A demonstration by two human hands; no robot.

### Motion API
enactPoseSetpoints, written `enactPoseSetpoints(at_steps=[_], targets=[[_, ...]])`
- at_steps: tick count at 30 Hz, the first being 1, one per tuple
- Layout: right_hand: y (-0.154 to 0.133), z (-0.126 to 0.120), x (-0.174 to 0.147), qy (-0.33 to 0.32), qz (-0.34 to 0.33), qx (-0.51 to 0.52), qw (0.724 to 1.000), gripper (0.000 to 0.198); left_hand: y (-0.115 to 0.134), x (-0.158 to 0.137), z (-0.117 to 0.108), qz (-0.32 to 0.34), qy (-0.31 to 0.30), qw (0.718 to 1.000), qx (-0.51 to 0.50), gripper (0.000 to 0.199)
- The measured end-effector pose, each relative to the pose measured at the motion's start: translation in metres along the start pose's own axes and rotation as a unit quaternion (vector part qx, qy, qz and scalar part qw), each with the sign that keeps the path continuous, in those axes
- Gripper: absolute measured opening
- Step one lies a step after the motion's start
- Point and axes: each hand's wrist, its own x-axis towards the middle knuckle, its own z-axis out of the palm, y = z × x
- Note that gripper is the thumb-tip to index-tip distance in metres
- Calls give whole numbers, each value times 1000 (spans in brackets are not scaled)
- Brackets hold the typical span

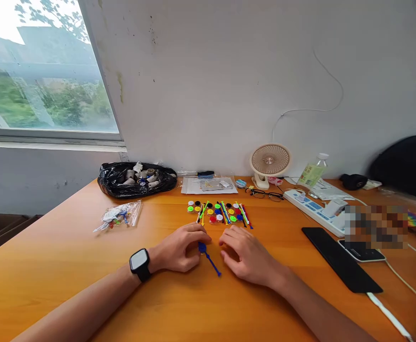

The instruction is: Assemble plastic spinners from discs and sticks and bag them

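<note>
A blue plastic disc with a thin stick (pixel 213 264) slants across the table in front of me. My left hand (pixel 180 247), with a black watch on its wrist, has its thumb and fingers curled round the disc end, which they partly cover. Just right of the stick, my right hand (pixel 245 254) rests on the table, its fingers bent and apart with nothing in them. Beyond both hands lie several small round discs (pixel 220 217) in white, black, green, yellow, red and blue. Among them are bundles of coloured thin sticks (pixel 225 212).
A clear plastic bag (pixel 134 214) of small parts lies left, below an open black bag (pixel 113 187). At the back stand a small fan (pixel 270 160) and a bottle (pixel 313 173), with glasses (pixel 265 194) in front. A power strip (pixel 313 211) and black phone (pixel 339 259) lie right.
</note>
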Motion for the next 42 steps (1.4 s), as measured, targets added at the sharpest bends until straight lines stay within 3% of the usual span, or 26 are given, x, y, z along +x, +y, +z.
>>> enactPoseSetpoints(at_steps=[2,6,12,16,19,28,34,38,42], targets=[[-4,2,-1,-20,-1,31,999,6,-5,-1,0,-29,10,999,20,41],[-6,7,0,-28,6,70,997,24,-8,-1,2,-33,12,999,30,31],[-2,15,1,-6,-8,99,995,19,-1,1,1,-32,12,999,29,21],[1,18,1,11,-15,113,993,27,5,2,7,-60,31,996,58,36],[0,17,1,11,-10,123,992,23,7,3,10,-72,46,994,71,43],[-2,11,4,32,26,122,992,5,-7,-1,9,-88,45,995,4,28],[-4,13,4,14,19,144,989,16,-9,-1,10,-97,61,993,-6,29],[-3,14,3,47,54,137,988,29,-5,-1,8,-80,64,995,-11,34],[-1,15,3,59,59,163,983,29,-1,0,9,-52,94,994,-27,24]])
